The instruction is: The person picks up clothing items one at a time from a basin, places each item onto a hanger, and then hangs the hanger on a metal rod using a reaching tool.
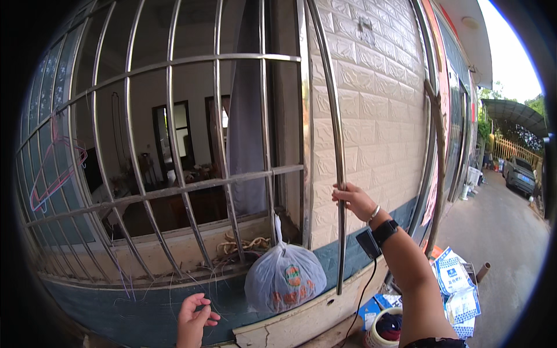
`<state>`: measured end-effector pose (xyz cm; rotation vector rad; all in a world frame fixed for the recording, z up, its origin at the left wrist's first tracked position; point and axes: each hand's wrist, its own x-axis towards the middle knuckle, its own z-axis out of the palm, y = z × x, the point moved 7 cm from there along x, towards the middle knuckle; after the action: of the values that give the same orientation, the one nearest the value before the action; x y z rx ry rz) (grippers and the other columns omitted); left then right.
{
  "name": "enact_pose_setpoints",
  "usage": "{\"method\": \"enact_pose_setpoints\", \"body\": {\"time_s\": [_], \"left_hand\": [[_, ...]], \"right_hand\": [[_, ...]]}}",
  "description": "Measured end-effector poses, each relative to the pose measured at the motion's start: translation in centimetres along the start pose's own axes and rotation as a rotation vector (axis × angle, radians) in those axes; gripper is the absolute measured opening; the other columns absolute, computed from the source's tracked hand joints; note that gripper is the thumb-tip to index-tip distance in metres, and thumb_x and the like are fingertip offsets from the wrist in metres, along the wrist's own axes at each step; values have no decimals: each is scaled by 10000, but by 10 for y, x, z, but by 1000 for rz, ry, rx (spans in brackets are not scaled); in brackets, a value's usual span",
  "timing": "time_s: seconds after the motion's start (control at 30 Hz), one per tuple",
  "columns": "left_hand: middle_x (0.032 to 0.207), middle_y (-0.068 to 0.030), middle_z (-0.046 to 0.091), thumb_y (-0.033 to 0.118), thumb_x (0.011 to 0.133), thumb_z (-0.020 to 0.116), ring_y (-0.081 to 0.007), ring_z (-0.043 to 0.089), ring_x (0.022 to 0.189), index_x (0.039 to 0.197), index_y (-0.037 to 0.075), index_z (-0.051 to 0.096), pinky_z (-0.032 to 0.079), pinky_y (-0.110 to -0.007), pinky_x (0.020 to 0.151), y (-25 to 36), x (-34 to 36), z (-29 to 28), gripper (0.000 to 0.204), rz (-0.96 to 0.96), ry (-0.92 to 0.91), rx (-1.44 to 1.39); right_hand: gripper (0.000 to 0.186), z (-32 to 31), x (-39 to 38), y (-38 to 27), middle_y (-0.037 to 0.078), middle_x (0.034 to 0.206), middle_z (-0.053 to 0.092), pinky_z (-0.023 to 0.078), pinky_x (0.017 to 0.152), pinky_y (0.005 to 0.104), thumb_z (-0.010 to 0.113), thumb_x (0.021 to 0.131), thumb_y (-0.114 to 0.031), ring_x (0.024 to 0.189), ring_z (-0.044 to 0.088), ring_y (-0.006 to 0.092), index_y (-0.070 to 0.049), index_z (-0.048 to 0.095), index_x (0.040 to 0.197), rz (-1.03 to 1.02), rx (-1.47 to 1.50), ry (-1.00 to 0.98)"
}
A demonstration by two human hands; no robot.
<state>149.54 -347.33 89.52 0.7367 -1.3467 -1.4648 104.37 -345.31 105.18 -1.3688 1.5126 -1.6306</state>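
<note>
My right hand (355, 201) is wrapped around a long shiny metal pole (333, 104), which stands nearly upright in front of the tiled wall. Its lower end hangs beside a knotted white plastic bag (285, 278) with orange and green print. The bag is tied to the window bars (174, 188), and what fills it is hidden. At the lower edge, my left hand (196, 320) is held up below the window with loosely bent fingers, apart and with nothing visible in them. A dark flat box (369, 243) with a black cable hangs by my right wrist.
Pink hangers (58, 168) hang on the bars at the left. Dry twigs (243, 245) lie on the sill. Below my right arm stand a white bucket (374, 327) with dark cloth and blue-white sacks (458, 284). A wooden pole (436, 156) leans farther right; a car (520, 175) is parked beyond.
</note>
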Motion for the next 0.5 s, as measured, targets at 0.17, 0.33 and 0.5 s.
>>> {"method": "enact_pose_setpoints", "body": {"time_s": [0.17,0.33,0.5], "left_hand": [[984,-75,470,43,832,479,-145,566,670,1115,32,419,462,-223,538,-26,10,4,289,-25,9,35],[993,-72,470,57,849,446,-146,554,693,1134,41,415,450,-214,543,-35,4,4,287,-60,21,83],[1005,-78,467,43,833,455,-146,549,691,1137,39,417,440,-223,561,-55,12,15,306,-98,-2,62]], "right_hand": [[336,-22,19,33,-27,976,540,310,791,311,530,815,-340,911,451,81,-147,487,1087,73,-93,118],[378,-11,42,53,-42,1073,518,253,894,449,528,798,-414,1016,405,113,-173,487,1086,132,-115,75],[535,6,44,55,60,1257,421,114,975,535,480,796,-473,1230,281,194,-154,416,1220,160,-23,-21]]}}
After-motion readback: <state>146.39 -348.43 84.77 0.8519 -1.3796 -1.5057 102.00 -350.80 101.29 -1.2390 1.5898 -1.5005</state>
